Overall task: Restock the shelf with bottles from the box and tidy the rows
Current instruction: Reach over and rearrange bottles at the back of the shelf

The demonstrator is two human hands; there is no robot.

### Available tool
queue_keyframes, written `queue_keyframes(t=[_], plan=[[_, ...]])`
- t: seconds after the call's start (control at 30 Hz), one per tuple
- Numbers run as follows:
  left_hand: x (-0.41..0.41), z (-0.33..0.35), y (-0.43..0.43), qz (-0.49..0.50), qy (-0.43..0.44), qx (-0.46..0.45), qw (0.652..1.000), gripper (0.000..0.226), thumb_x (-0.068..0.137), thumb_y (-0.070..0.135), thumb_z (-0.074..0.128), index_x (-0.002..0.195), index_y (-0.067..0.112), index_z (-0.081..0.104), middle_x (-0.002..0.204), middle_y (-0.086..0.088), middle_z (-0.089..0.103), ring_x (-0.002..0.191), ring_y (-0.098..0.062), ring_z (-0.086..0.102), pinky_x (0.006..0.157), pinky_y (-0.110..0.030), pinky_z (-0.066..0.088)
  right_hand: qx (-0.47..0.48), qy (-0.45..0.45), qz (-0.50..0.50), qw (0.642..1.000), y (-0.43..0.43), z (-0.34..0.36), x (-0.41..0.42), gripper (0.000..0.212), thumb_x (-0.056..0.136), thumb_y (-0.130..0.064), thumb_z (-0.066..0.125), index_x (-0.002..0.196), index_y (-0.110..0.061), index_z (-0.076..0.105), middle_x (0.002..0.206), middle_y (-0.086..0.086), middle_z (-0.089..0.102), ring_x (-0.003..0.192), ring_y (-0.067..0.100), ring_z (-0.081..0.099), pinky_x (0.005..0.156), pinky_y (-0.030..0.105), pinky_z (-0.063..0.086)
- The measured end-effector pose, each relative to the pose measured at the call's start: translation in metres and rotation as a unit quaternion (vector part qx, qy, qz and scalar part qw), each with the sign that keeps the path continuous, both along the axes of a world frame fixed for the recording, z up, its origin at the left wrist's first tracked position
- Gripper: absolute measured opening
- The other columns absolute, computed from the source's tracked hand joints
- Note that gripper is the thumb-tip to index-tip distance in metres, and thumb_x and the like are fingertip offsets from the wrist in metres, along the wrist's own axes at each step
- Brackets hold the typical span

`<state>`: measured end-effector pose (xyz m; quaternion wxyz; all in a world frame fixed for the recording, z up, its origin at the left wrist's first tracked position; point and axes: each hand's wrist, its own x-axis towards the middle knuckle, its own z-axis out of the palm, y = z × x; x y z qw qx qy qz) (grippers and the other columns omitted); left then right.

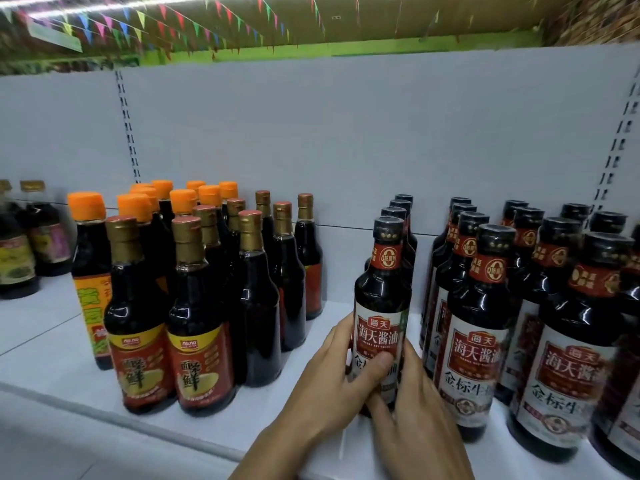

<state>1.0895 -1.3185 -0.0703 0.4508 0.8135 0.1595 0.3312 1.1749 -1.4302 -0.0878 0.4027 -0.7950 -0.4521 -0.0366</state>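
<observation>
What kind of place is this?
Probably a supermarket: rows of labelled soy sauce bottles stand on a white shelf, colourful bunting hangs overhead, and the left hand and right hand grip one black-capped bottle.

Left of the black-capped front bottle point(382, 299), the left grip point(329, 375) was bare, its wrist and forearm point(273, 445) unclothed as far as they showed; its thumb point(379, 363) ended in a short, plain nail; right of that bottle, the right grip point(419, 407) was likewise bare, with slim fingers and an uncovered wrist.
</observation>
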Motion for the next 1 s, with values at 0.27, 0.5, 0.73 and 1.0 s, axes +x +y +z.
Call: queue_keyframes(t=[0.27, 0.5, 0.73, 1.0], plan=[[-0.008, 0.008, -0.008, 0.052, 0.019, 0.046, 0.997, 0.053, 0.096, 0.053, 0.061, 0.144, 0.053, 0.037, 0.135, 0.024, 0.056, 0.123, 0.001, 0.055, 0.099, -0.038, 0.052, 0.078, -0.058, -0.037, 0.995, 0.004, -0.007, -0.004, 0.061, 0.070, -0.021, 0.086, 0.115, -0.011, 0.046, 0.106, 0.010, 0.060, 0.084, 0.033, 0.070, 0.057, 0.028, 0.046], [-0.018, 0.015, -0.013, 0.098, 0.034, 0.125, 0.987, 0.060, 0.097, 0.049, 0.060, 0.149, 0.048, 0.031, 0.137, 0.025, 0.053, 0.126, 0.002, 0.051, 0.098, -0.034, 0.050, 0.195, -0.139, -0.012, 0.971, -0.005, 0.011, -0.012, 0.046, 0.078, -0.011, 0.079, 0.114, -0.007, 0.051, 0.112, 0.012, 0.057, 0.099, 0.030, 0.062, 0.080, 0.030, 0.052], [-0.033, 0.041, -0.006, 0.148, 0.045, 0.212, 0.965, 0.058, 0.099, 0.052, 0.054, 0.151, 0.045, 0.029, 0.133, 0.021, 0.054, 0.119, 0.004, 0.052, 0.097, -0.029, 0.052, 0.156, -0.169, 0.101, 0.968, -0.014, 0.036, -0.018, 0.033, 0.091, -0.010, 0.065, 0.116, -0.026, 0.053, 0.108, -0.014, 0.053, 0.099, 0.006, 0.057, 0.075, 0.010, 0.043], [-0.056, 0.103, 0.014, 0.143, 0.044, 0.316, 0.937, 0.042, 0.101, 0.031, 0.056, 0.142, 0.029, 0.051, 0.122, 0.011, 0.061, 0.110, -0.004, 0.061, 0.092, -0.035, 0.055, 0.113, -0.171, 0.176, 0.963, 0.008, 0.100, -0.027, 0.031, 0.100, -0.023, 0.055, 0.130, -0.027, 0.049, 0.119, -0.014, 0.050, 0.100, 0.002, 0.055, 0.072, 0.006, 0.040]])
